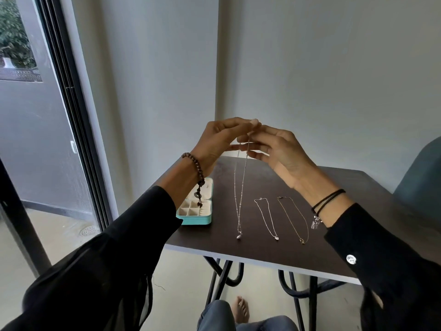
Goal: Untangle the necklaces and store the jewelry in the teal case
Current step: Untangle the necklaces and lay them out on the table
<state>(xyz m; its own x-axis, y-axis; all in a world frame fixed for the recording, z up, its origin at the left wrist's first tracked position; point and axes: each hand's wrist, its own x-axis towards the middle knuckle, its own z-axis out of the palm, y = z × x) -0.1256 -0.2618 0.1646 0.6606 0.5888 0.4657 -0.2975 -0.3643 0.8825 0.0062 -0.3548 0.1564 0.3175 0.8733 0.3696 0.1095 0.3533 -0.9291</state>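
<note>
Centre of frame: my left hand (219, 142) and right hand (279, 151) were raised above the table (334, 244), fingertips meeting. Each hand pinched the top of one long necklace (241, 187) between thumb and forefinger, while the other fingers stayed loosely extended. The chain hung straight down as a narrow double strand, with its small pendant (238, 236) low near the table's front edge; I could not tell whether the pendant touched the surface.

Right of centre: two shorter necklaces lay flat on the dark tabletop, apart from each other and from the hanging chain. These were a silver one (267, 216) and, further right, a gold-toned one (294, 218).

Left of centre: the teal case (198, 219) sat open at the table's left edge, its pale compartments showing and my left forearm partly covering it.

Wrists: a brown bead bracelet (196, 168) was on my left and a black cord bracelet (327, 199) on my right, both above black sleeves.
</note>
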